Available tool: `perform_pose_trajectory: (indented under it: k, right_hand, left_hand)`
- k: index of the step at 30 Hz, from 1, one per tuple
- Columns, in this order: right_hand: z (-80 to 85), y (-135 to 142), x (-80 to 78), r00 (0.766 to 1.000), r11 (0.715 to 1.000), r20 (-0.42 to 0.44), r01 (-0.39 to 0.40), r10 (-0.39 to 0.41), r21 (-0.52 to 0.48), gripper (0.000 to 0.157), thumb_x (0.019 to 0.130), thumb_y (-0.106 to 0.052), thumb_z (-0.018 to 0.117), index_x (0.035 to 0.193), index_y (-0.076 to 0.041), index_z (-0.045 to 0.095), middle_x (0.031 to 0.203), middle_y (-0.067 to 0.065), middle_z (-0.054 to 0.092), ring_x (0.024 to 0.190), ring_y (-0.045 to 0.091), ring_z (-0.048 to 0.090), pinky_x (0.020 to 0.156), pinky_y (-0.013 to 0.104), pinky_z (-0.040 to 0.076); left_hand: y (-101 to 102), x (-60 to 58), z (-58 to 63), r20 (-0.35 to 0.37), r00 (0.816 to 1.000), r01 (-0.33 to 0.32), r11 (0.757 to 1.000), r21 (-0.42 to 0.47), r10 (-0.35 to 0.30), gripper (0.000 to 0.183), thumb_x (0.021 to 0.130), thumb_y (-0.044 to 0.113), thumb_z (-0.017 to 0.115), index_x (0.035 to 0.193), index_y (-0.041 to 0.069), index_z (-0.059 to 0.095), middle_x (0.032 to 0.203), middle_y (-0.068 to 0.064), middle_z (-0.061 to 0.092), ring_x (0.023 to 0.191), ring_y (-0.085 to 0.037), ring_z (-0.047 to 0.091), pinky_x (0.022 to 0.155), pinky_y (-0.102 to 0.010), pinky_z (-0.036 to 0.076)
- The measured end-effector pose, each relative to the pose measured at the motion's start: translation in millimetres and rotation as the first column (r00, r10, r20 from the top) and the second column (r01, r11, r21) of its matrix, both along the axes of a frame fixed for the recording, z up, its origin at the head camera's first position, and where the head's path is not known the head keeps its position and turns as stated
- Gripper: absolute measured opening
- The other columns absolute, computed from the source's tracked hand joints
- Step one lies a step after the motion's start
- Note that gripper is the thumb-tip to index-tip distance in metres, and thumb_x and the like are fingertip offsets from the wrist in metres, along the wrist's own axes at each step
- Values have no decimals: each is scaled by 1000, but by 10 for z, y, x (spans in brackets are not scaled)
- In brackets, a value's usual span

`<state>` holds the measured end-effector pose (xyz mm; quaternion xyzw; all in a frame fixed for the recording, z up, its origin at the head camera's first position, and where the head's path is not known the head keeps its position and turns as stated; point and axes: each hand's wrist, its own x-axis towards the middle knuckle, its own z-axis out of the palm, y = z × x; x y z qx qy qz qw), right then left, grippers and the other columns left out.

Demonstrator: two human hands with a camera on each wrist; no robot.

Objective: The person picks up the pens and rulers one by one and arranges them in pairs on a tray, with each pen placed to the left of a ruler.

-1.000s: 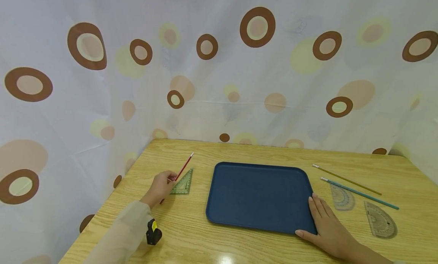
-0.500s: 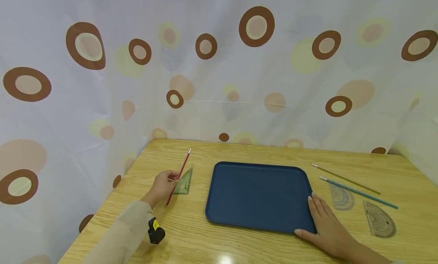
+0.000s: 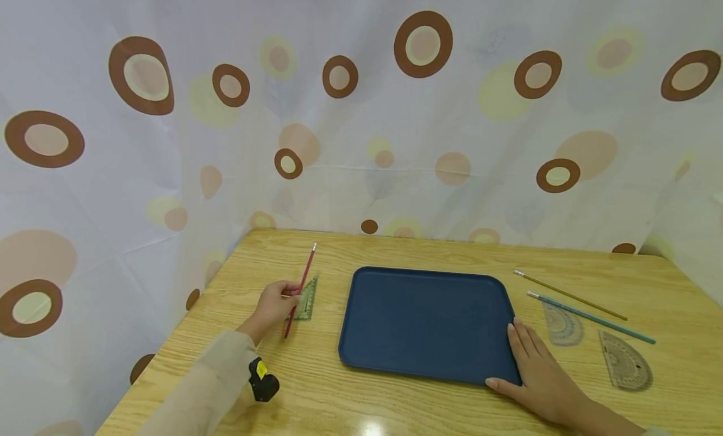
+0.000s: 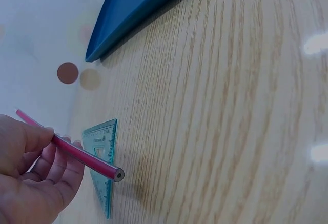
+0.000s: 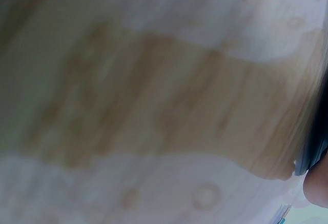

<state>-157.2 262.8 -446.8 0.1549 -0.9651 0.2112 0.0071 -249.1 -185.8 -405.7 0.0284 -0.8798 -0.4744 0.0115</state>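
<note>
Between thumb and fingers my left hand pinches a red pencil, which is lifted off the table, its white-tipped eraser end pointing away. Beneath it lies a green transparent set square, partly hidden by the hand and pencil. My right hand rests with straight fingers on the right edge and near right corner of a dark blue tray. In the right wrist view only a blurred bit of a finger shows beside the tray's dark edge.
Right of the tray lie a yellow pencil and a blue pencil. Two transparent protractors, one partly under the blue pencil and another nearer, lie there too. A patterned curtain hangs behind the wooden table.
My left hand has moved slightly right with the red pencil, which now stands at a steeper angle in view and covers more of the set square. The right hand stays on the tray.
</note>
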Motion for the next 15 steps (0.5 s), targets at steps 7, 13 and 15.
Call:
perform_pose_trajectory:
  k: [7, 13, 15]
  right_hand:
    - [-2, -1, 0, 1000, 1000, -6, 1, -1, 2, 100, 84, -56, 57, 146, 8, 9, 151, 32, 7, 139, 49, 5, 112, 59, 4]
    - [-2, -3, -2, 1000, 1000, -12, 2, -2, 4, 100, 84, -56, 57, 146, 8, 10, 151, 32, 7, 139, 49, 6, 112, 59, 4]
    - [-4, -3, -3, 1000, 1000, -12, 2, -2, 4, 100, 84, -56, 57, 146, 8, 10, 151, 32, 7, 139, 49, 7, 111, 59, 5]
  left_hand:
    - [49, 2, -5, 15, 1000, 4, 1000, 30, -4, 31, 90, -2, 54, 120, -8, 55, 105, -21, 57, 94, -28, 60, 70, -29, 53]
    - [107, 15, 8, 22, 1000, 1, 999, 46, -2, 32, 89, -2, 55, 121, -6, 56, 106, -21, 57, 94, -28, 59, 69, -29, 53]
    - [124, 23, 14, 19, 1000, 8, 999, 51, -9, 32, 90, -2, 54, 121, -7, 55, 105, -21, 57, 92, -26, 59, 69, -28, 53]
